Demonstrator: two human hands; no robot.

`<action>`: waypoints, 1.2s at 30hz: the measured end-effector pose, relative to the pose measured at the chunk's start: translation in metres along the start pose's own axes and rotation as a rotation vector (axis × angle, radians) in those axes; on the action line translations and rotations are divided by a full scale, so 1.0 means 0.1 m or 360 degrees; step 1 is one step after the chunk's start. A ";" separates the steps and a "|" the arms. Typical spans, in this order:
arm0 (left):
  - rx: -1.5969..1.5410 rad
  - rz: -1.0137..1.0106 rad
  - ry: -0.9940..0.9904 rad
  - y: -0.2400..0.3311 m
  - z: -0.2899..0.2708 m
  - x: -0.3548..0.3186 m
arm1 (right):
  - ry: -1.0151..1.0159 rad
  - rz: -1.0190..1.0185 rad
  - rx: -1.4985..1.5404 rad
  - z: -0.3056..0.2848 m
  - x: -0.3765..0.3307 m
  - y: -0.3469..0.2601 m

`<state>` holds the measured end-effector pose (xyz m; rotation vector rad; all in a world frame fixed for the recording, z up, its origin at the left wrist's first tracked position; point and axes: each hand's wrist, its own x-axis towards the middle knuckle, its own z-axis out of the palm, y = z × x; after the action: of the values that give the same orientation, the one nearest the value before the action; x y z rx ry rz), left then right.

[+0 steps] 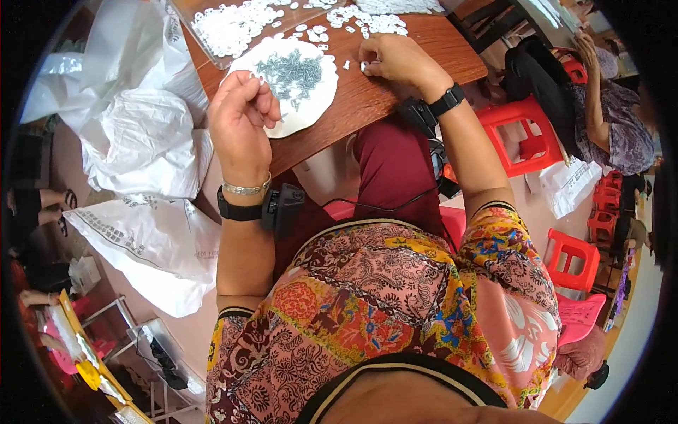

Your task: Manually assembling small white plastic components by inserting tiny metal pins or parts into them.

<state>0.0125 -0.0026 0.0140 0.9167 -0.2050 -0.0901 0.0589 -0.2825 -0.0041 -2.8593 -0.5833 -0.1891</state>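
My left hand (244,120) is raised over the near left edge of a round white plate (328,92), its fingers curled inward. Small pale spots show at its fingertips; what it holds, if anything, I cannot make out. On the plate lies a heap of small grey metal screws (300,68), with a few white bits at its near side. To the right, my right hand (402,62) rests low over the wooden table with thumb and fingers pinched together. Something tiny and white shows at those fingertips, too small to name. A small white plastic piece (346,64) lies between that hand and the plate.
Many white plastic pieces (229,30) cover a tray at the table's far left, and more (367,20) spread beyond the plate. White sacks (145,141) stand left of the table (438,39). Red stools (519,134) and a seated person (621,127) are on the right.
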 end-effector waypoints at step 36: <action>-0.0448 -0.0181 -0.0105 -0.30 0.21 -0.07 | 0.0329 -0.0132 0.2233 -0.05 -0.21 -1.25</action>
<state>0.0013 -0.0365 0.0017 0.6450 -0.1958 -0.2489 -0.0111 -0.1794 0.0204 -1.4420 -0.4823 -0.0387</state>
